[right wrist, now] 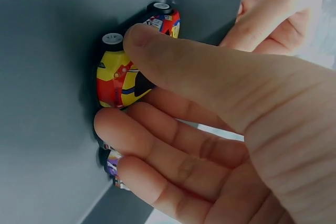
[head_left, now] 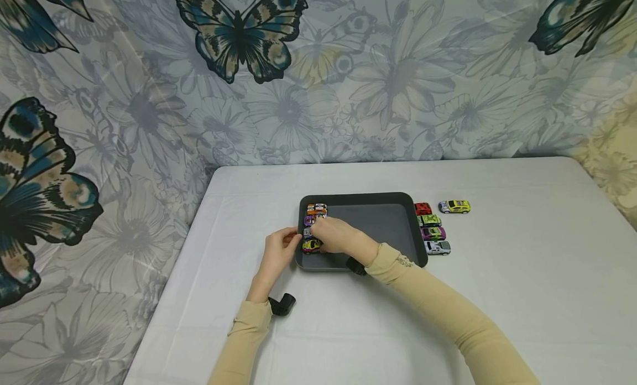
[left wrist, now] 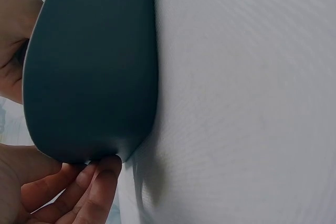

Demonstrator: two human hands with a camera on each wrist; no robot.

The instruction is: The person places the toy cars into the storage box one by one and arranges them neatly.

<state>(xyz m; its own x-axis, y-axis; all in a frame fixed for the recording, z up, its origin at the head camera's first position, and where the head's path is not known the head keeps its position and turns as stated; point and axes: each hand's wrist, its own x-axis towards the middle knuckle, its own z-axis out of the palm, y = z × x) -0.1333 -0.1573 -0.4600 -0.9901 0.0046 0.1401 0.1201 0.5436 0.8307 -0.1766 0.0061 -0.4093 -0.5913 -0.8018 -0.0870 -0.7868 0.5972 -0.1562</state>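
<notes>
My right hand (head_left: pixel 343 238) reaches into the left end of a dark grey tray (head_left: pixel 370 219). In the right wrist view its thumb lies on one side of a yellow and red toy car (right wrist: pixel 113 80) and its fingers curl in on the other, pinching it. That car is at the near end of a column of toy cars along the tray's left wall; an orange toy car (head_left: pixel 317 209) is at the far end. Those between are partly covered by my hand. My left hand (head_left: pixel 280 252) pinches the tray's left edge, fingertips against its outer wall in the left wrist view.
Just beyond the tray's right rim stands a column of toy cars: a red car (head_left: pixel 423 208), a lime green car (head_left: pixel 429 220), a purple car (head_left: pixel 433 233) and a silver car (head_left: pixel 438 248). Farther right is a yellow car (head_left: pixel 455 207). A white cloth (head_left: pixel 522 274) covers the table.
</notes>
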